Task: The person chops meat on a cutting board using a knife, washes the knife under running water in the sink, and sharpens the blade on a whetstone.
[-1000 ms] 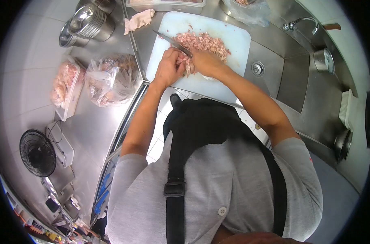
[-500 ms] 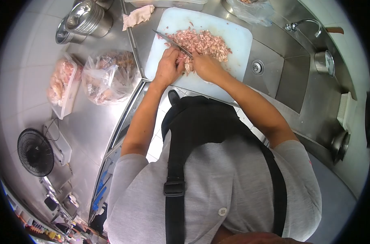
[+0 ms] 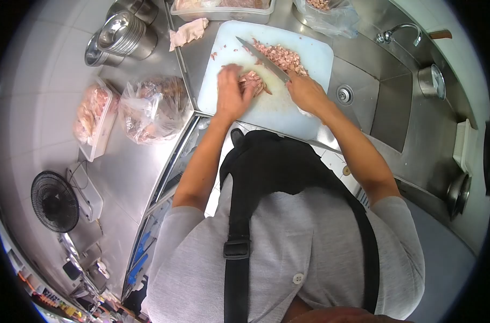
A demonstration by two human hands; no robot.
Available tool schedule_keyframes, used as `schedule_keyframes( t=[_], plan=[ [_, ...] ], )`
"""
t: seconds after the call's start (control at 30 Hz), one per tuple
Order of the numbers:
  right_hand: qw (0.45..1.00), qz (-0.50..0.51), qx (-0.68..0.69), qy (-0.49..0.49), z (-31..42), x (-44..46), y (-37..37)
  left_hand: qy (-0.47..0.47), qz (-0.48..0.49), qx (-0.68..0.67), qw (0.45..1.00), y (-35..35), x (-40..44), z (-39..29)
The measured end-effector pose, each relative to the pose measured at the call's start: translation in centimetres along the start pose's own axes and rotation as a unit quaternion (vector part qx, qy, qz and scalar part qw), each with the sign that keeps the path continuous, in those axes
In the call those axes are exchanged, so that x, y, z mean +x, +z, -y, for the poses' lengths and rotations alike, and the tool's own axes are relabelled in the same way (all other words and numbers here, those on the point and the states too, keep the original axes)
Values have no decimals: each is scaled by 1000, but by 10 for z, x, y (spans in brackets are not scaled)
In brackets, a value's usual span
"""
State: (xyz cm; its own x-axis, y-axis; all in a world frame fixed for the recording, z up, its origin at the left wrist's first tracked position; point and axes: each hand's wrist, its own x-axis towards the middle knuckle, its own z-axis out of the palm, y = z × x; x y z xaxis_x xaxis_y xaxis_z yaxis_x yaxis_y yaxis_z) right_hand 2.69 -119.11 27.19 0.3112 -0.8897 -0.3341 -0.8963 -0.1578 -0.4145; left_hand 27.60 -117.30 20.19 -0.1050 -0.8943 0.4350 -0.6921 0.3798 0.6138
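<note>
A white cutting board lies on the steel counter. My right hand is wrapped round the handle of a knife, whose blade points up and left across the board. Beyond the blade lies a heap of chopped pink meat. My left hand is left of the knife, thumb apart from the other fingers, beside a smaller piece of meat. The fingertips are slightly blurred, and nothing is gripped between them.
A sink with a faucet is to the right. On the left are a plastic bag of meat, a tub of meat, stacked steel bowls and a fan. A pale cloth-like piece lies near the board.
The knife and my right hand have moved right, with the chopped heap now beyond the blade. My left hand has opened and come apart from the knife, leaving some meat between the hands.
</note>
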Motion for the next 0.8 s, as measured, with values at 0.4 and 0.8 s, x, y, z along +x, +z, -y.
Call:
schedule_keyframes(
  t=[0.4, 0.8],
  plan=[
    [1000, -14, -12, 6, -19, 3, 34, -66, -49, -80, 993, -7, 14, 26],
    [999, 5, 36, -4, 12, -16, 10, 26, 107, -31, 993, -1, 13, -1]
  ],
)
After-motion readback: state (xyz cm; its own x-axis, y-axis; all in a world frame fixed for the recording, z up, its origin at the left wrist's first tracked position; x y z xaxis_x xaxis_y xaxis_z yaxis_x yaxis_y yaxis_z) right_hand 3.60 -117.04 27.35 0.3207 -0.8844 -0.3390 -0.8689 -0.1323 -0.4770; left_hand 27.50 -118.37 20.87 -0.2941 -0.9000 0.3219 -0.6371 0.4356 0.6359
